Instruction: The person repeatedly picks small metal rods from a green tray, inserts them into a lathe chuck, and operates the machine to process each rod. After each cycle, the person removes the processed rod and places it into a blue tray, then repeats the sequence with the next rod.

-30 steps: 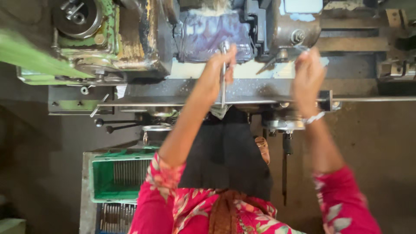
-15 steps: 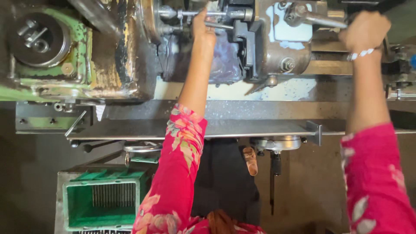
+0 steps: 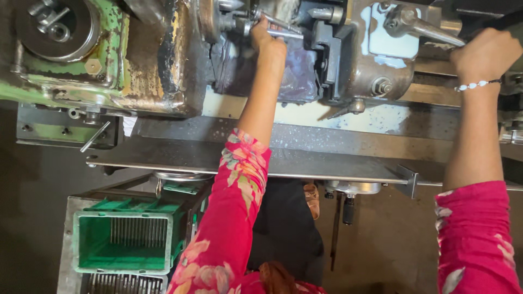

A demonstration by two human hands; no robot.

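Left hand (image 3: 267, 41) fingers are closing round the thin steel rod (image 3: 283, 32), top centre: stiff, probably oily. Right hand (image 3: 486, 54) fingers are wrapping the dark lever (image 3: 493, 24), upper right.

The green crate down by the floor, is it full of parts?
No, the green crate looks empty inside; only its slotted wall and bare bottom show.

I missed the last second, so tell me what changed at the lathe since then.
Both hands went from the near edge of the lathe up into it. The left hand now holds a thin metal rod by the chuck; the right hand closed its grip on a dark lever. The green crate on the floor stayed put.
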